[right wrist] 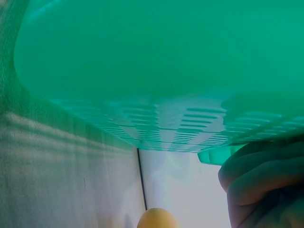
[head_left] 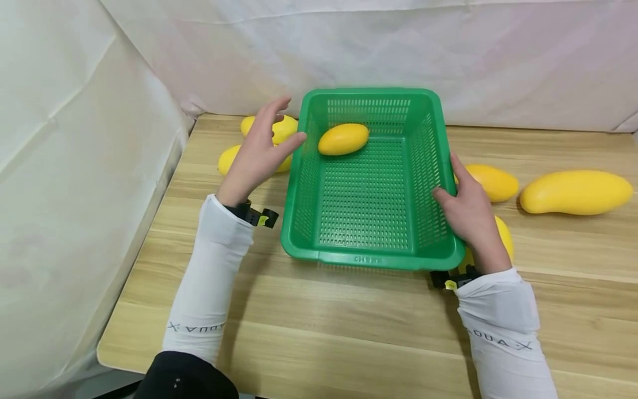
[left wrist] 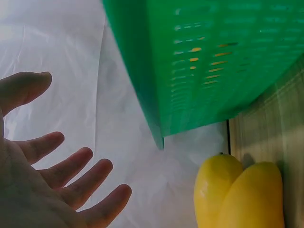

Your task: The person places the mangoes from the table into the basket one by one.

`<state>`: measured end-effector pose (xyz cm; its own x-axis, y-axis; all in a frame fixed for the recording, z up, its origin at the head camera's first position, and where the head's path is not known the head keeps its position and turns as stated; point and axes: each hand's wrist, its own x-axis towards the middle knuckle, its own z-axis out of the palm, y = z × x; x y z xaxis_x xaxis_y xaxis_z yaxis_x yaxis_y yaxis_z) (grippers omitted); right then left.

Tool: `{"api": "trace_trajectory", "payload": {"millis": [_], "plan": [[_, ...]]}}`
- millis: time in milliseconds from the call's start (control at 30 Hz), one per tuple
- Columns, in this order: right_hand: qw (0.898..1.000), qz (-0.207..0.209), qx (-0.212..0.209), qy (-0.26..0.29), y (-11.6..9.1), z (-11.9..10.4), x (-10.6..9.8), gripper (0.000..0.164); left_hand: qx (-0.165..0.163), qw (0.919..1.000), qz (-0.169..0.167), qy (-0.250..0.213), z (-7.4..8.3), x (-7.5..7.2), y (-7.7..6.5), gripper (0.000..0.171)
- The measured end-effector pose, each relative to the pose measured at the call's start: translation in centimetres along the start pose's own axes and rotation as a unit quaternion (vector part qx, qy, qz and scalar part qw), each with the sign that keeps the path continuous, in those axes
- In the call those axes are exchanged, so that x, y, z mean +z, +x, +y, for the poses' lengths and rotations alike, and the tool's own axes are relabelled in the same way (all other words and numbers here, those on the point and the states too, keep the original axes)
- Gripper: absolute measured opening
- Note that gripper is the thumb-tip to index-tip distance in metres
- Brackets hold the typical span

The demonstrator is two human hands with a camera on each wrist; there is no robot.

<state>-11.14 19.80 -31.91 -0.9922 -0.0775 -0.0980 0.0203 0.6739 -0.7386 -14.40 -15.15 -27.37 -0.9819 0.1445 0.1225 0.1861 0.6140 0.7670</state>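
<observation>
A green plastic basket (head_left: 369, 262) with slotted walls stands in the middle, and one yellow mango (head_left: 344, 139) lies inside near its far left corner. My right hand (head_left: 471, 213) grips the basket's right rim, thumb over the edge and fingers along the outer wall; in the right wrist view those fingers (right wrist: 266, 175) curl beneath the rim. Just off the left rim, my left hand (head_left: 259, 149) holds nothing. Its fingers are spread and slightly bent, as the left wrist view also shows. Behind that hand, two mangoes (left wrist: 251, 199) lie side by side on the table.
Right of the basket lie a yellow mango (head_left: 490, 183), a longer yellow fruit (head_left: 576, 192) and another yellow fruit (head_left: 504, 238) partly hidden by my right wrist. A white cloth (head_left: 379, 50) hangs behind and left of the wooden table (head_left: 349, 327).
</observation>
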Motion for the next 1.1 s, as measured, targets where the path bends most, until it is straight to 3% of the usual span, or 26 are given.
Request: {"api": "trace_trajectory", "payload": {"millis": [400,600,900,1100], "plan": [[1.0,0.001,0.006,-0.008,0.0,0.1,-0.1,0.069,-0.04,0.9987,0.03,0.012,-3.3,0.5,-1.8,0.068],[1.0,0.0,0.009,-0.003,-0.1,0.0,0.0,0.069,-0.033,0.9968,0.061,0.039,-4.9,0.6,-2.3,0.065],[1.0,0.006,0.005,0.0,-0.1,0.0,0.0,0.068,-0.043,0.9858,0.092,0.133,-6.2,0.7,-2.6,0.059],[1.0,-0.001,0.002,0.004,-0.2,0.2,0.0,0.068,-0.058,0.9784,0.094,0.174,-7.4,0.7,-2.8,0.059]]}}
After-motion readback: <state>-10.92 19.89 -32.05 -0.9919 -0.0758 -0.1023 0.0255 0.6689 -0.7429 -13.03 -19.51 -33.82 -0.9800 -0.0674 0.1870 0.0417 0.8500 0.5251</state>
